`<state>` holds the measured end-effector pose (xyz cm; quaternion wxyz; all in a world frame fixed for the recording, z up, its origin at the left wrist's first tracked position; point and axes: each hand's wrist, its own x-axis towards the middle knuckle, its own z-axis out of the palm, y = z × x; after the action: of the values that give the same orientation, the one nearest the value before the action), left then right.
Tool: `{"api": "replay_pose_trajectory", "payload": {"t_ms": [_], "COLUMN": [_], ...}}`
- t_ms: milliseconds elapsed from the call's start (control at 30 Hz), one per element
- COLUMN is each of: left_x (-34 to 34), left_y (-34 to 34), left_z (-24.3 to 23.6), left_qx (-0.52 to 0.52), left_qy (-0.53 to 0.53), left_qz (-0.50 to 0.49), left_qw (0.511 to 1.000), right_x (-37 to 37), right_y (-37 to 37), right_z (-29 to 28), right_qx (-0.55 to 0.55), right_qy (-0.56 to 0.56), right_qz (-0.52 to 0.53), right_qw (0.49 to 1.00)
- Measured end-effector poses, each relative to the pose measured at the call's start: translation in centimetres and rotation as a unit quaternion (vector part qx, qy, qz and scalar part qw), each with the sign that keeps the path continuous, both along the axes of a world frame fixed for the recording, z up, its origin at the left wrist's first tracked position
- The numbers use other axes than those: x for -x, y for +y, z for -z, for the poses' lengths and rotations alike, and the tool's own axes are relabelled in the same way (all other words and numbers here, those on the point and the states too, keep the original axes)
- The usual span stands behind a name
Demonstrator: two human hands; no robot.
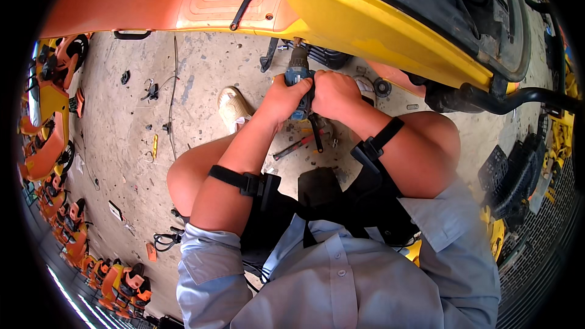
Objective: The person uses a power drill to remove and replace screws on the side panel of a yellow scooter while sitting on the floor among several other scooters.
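Observation:
A blue-and-black cordless drill (298,74) points away from me, its chuck end close under the lower edge of a yellow-and-orange vehicle body (350,15). My left hand (284,99) is wrapped round the drill from the left, thumb along its top. On the other side my right hand (335,92) is closed against the drill; its fingertips are hidden. Whether the drill's tip touches a fastener is too small to make out. A black wrench-like bar with a round head (243,10) lies on the orange panel above my hands.
Below the drill, a red-and-black hand tool (294,146) lies on the concrete floor (131,140). A black cable (175,85) and small loose parts lie to the left. Rows of orange vehicles (52,128) stand at the far left. A black tube (512,100) juts out at right.

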<state>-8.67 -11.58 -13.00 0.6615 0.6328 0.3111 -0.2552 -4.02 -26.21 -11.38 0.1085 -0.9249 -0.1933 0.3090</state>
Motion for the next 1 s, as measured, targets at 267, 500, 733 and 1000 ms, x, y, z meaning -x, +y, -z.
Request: {"api": "replay_pose_trajectory", "payload": {"t_ms": [267,500,733,1000], "left_x": [-0.1,-0.2,-0.1,-0.2], "left_y": [-0.1,-0.1,0.2,0.4], "left_z": [-0.1,-0.1,0.0,0.9], "left_qx": [-0.002,0.002,-0.002,-0.019], "left_qy": [-0.025,-0.019,-0.015,-0.014], "left_qz": [-0.008,-0.002,0.006,0.012], "left_qw": [1.000,1.000,1.000,1.000], "right_x": [0.2,0.1,0.2,0.0], "right_y": [0.0,0.0,0.3,0.3], "right_z": [0.0,-0.1,-0.1,-0.1], "right_qx": [-0.011,-0.003,-0.002,0.007], "right_qy": [-0.032,-0.029,-0.013,-0.009], "right_qz": [0.003,0.000,0.008,0.020], "right_qw": [0.999,1.000,1.000,1.000]}}
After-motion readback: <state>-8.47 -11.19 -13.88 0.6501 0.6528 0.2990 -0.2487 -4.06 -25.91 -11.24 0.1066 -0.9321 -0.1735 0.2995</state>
